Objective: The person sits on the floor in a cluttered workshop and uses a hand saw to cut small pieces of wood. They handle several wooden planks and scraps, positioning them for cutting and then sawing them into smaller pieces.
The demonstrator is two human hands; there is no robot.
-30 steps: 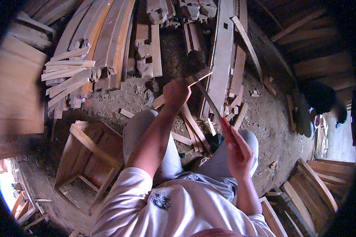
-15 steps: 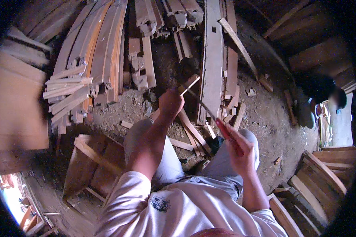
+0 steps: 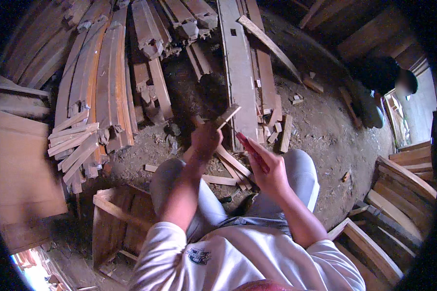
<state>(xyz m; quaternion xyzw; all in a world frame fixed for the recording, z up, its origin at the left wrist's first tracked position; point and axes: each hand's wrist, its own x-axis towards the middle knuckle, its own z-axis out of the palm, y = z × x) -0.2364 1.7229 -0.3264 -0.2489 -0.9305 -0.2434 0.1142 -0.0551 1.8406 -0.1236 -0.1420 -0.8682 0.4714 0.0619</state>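
Observation:
My left hand [image 3: 206, 141] is closed around a short wooden strip [image 3: 229, 116], whose pale cut edge points up and to the right. In my right hand [image 3: 273, 173] is a red-handled tool [image 3: 252, 151], gripped with the handle slanting up and left toward the strip. Its working end is hard to make out against the dark background, so I cannot tell whether it touches the wood. Both hands are held over the ground between my bent knees.
Stacked boards [image 3: 90, 77] and loose strips [image 3: 75, 140] lie at the far left. A long plank [image 3: 238, 63] stretches away ahead over littered ground. Wooden frames stand beside me, one at left [image 3: 126, 218], another at right [image 3: 369, 247]. Another person [image 3: 374, 82] is at the far right.
My right hand with the red-handled tool has moved up and left, nearer the strip. The tool's thin dark blade, plain before, is now barely visible. The whole view has shifted and tilted.

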